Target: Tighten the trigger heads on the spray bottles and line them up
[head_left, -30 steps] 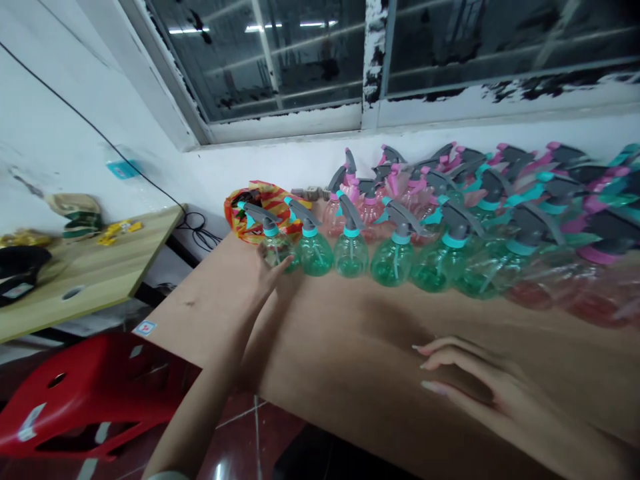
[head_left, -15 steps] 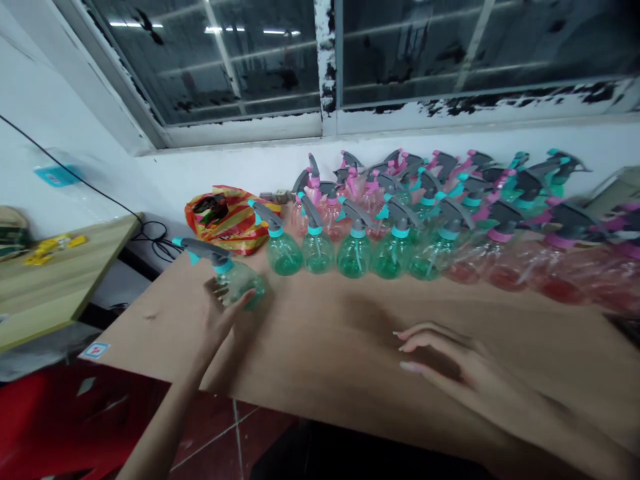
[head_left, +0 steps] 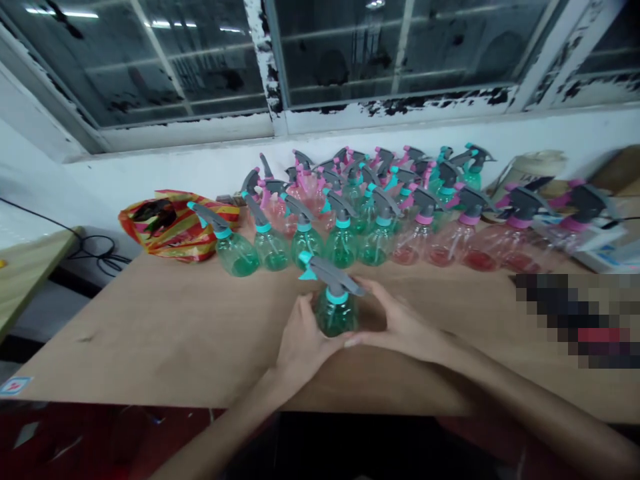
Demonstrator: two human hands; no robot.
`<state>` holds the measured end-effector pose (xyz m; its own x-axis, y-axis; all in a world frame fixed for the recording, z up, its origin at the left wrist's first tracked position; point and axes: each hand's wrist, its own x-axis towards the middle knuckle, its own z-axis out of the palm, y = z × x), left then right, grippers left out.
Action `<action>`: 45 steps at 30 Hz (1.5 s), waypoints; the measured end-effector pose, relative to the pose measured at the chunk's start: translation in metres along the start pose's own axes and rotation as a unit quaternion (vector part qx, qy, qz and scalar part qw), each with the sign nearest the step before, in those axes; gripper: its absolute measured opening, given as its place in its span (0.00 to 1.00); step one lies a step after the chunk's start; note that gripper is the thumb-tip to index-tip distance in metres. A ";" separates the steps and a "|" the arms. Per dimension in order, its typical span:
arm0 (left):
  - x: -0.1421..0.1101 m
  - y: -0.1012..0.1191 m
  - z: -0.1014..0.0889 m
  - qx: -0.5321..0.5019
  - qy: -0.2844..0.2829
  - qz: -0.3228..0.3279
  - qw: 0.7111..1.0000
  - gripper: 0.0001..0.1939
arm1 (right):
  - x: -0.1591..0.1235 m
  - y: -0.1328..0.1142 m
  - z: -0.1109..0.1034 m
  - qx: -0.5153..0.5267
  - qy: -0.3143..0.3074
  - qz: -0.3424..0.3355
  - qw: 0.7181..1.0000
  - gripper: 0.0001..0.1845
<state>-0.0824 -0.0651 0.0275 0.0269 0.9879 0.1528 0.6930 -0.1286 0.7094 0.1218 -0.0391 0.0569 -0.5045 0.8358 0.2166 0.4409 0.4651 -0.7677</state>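
A green spray bottle [head_left: 338,316] with a grey trigger head and turquoise collar is upright in front of me, above the near half of the table. My left hand [head_left: 303,341] is wrapped round its left side, the thumb across the front. From the right, my right hand [head_left: 403,327] closes on the same bottle, its thumb tip meeting the left thumb and its fingers partly hidden behind the trigger head. Just beyond stands a row of green spray bottles [head_left: 273,250], continued to the right by pink spray bottles [head_left: 443,247].
More pink and turquoise-topped spray bottles crowd behind the front row, against the wall. A red and yellow plastic bag [head_left: 200,233] lies at the row's left end. The brown table [head_left: 165,333] has its near edge close to my body. A black cable [head_left: 100,257] hangs beyond its left side.
My left hand has carried the green spray bottle from the left side of the table to the middle. My right hand has come in to grip it too. The view has turned right.
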 end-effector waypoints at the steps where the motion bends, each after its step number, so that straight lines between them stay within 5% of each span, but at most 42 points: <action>1: 0.003 0.010 0.010 0.019 -0.015 0.011 1.000 0.38 | 0.003 0.003 -0.002 0.014 0.014 -0.019 1.000 0.45; 6: 0.016 0.043 0.047 0.054 -0.033 0.068 0.996 0.43 | 0.010 0.016 -0.009 0.071 0.106 -0.032 0.991 0.27; 10: 0.024 0.044 0.058 0.090 -0.018 0.092 0.992 0.44 | 0.015 0.022 -0.017 0.101 0.136 -0.024 0.985 0.22; 18: 0.035 0.030 0.043 0.092 -0.043 0.177 0.979 0.47 | 0.037 0.016 -0.035 0.209 -0.037 -0.090 0.973 0.27; 24: 0.038 0.018 0.030 0.097 -0.073 0.203 0.972 0.50 | 0.044 0.013 -0.028 0.167 0.002 -0.111 0.980 0.28; 29: 0.047 -0.004 0.016 0.026 -0.144 0.266 0.953 0.34 | 0.048 0.016 -0.028 0.157 0.032 -0.142 0.977 0.27; 34: 0.060 -0.028 0.015 0.112 -0.125 0.268 0.949 0.12 | 0.048 0.016 -0.031 0.142 0.028 -0.111 0.983 0.25; 45: 0.064 -0.039 0.027 0.250 -0.070 0.320 0.911 0.14 | 0.045 0.013 -0.028 0.145 0.040 -0.127 0.980 0.22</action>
<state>-0.0884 0.0054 -0.0089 0.6078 0.7305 0.3113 0.7439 -0.6610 0.0986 0.1254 0.0132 0.0733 -0.5052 0.7291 0.4618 0.0720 0.5688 -0.8193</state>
